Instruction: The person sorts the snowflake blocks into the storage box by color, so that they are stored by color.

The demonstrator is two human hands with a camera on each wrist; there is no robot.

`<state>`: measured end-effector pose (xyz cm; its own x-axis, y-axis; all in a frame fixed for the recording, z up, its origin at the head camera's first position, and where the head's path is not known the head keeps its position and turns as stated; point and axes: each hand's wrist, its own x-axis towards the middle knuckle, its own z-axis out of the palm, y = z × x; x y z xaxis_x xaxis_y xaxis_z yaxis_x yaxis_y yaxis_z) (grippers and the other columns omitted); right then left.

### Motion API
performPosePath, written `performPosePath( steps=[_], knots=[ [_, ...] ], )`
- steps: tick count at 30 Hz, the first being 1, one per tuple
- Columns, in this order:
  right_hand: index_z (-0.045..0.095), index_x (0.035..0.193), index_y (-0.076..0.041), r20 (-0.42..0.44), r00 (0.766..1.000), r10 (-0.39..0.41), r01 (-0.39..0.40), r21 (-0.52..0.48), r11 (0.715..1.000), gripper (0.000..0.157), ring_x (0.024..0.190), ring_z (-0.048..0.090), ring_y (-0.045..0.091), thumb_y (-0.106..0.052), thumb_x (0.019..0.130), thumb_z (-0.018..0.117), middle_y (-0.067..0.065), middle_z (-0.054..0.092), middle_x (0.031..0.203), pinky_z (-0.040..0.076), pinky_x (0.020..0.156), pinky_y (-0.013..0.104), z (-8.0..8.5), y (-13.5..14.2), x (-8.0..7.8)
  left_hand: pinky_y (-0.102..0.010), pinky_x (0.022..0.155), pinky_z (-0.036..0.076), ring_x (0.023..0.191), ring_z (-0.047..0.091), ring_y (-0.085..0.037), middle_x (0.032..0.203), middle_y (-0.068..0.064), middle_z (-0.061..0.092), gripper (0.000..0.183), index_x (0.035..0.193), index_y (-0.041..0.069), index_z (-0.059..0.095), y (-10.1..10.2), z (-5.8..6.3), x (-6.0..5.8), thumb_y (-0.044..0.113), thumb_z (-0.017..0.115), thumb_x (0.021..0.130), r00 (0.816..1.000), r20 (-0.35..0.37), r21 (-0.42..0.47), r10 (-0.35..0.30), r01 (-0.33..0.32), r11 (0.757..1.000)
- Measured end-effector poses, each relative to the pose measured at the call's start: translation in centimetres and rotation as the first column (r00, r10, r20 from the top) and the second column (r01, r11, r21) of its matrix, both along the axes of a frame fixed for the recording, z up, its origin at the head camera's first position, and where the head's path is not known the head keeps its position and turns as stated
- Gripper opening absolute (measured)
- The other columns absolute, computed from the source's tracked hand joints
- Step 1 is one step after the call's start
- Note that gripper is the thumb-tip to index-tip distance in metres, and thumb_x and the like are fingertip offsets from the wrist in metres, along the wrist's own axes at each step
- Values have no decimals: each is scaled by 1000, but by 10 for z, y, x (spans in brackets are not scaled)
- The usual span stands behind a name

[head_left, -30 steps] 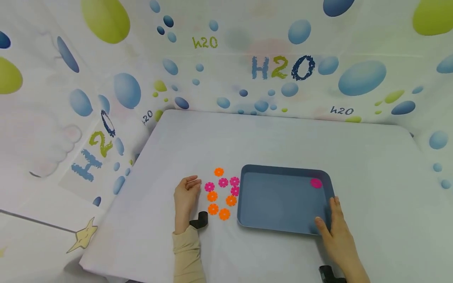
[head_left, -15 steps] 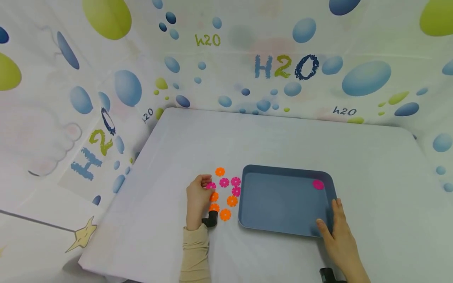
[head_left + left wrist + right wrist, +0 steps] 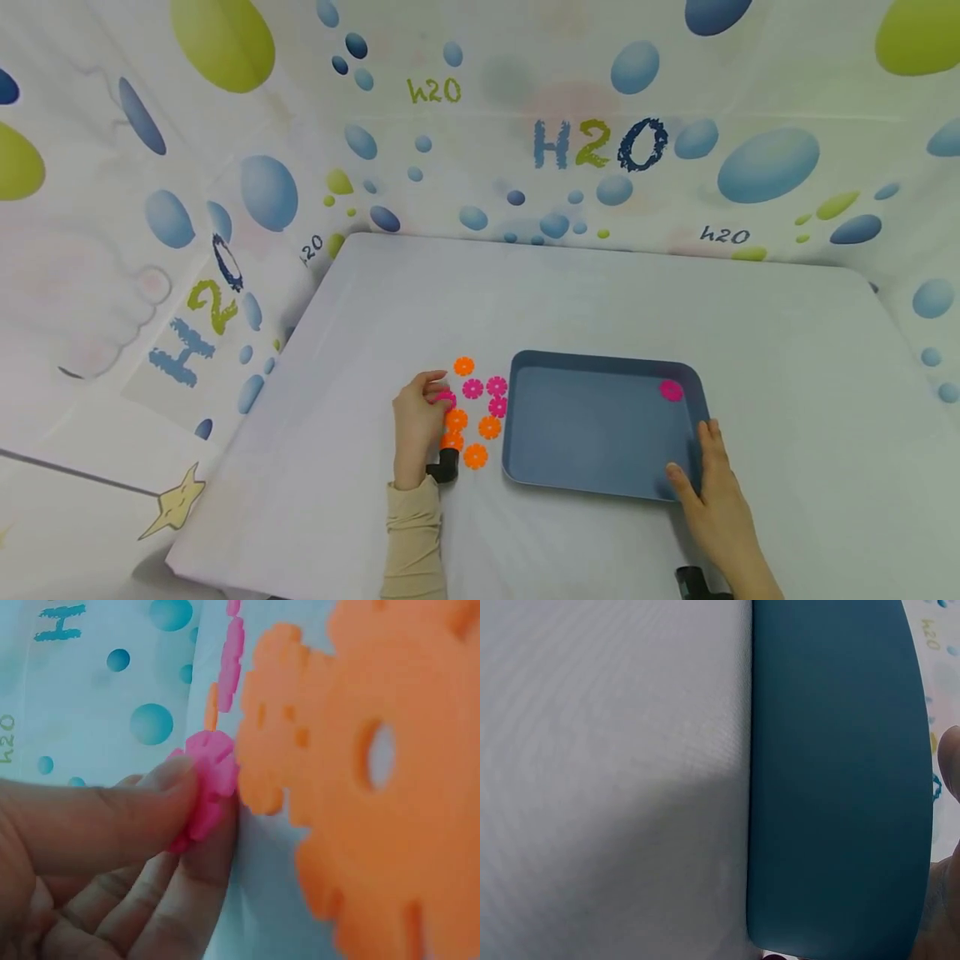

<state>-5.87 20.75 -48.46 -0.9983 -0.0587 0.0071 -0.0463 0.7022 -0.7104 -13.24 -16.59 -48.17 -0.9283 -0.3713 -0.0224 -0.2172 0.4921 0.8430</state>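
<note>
1. Bubble-printed sheeting (image 3: 480, 179) backs our white worktop (image 3: 300, 500).
2. Our left hand (image 3: 417, 417), apart from the discs a second ago, now pinches a pink disc (image 3: 212, 776); we judge picking-up begun.
3. Orange discs (image 3: 476, 456) lie near, left of our blue tray (image 3: 585, 425).
4. Our right hand (image 3: 717, 496), fingers nearly straight, rests at its right rim.
</note>
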Motion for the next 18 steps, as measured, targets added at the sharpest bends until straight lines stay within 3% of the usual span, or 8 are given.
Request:
performPosePath(
  steps=[5,8,13,16,18],
  knots=[
    [-2,155,-1,-6,1000,-4,4,1,1000,75,143,5,56,-31,103,45,25,-7,160,15,104,76,0,3,0,-39,82,58,91,70,-29,104,-15,72,34,117,6,67,12,16,-7,-8,61,86,994,-92,57,59,-54,997],
    [-2,155,-2,-12,1000,-11,11,-1,1000,76,144,5,55,-31,103,45,25,-6,160,15,104,76,1,6,0,-40,86,57,96,70,-30,107,-15,71,33,117,6,67,29,33,-16,-9,59,88,986,-163,107,35,-18,994],
    [0,154,0,-34,999,-10,10,1,1000,76,144,5,54,-31,102,46,26,-5,160,14,106,75,0,9,1,-37,90,56,101,70,-28,109,-13,71,34,114,4,67,71,58,-31,-13,52,89,961,-253,121,-113,147,982],
    [2,154,2,-52,999,2,-2,-9,1000,76,143,6,55,-30,102,48,28,-4,160,14,106,74,-1,8,1,-28,80,57,93,70,-26,104,-14,72,33,110,3,68,100,66,-40,-14,52,88,934,-272,86,-233,265,960],
    [3,154,2,-47,999,5,-6,-10,1000,77,143,8,55,-30,101,50,27,-2,160,16,106,74,-2,5,0,-24,69,55,85,70,-25,100,-14,72,29,108,3,69,119,67,-44,-13,54,88,919,-247,80,-309,337,938]
  ],
)
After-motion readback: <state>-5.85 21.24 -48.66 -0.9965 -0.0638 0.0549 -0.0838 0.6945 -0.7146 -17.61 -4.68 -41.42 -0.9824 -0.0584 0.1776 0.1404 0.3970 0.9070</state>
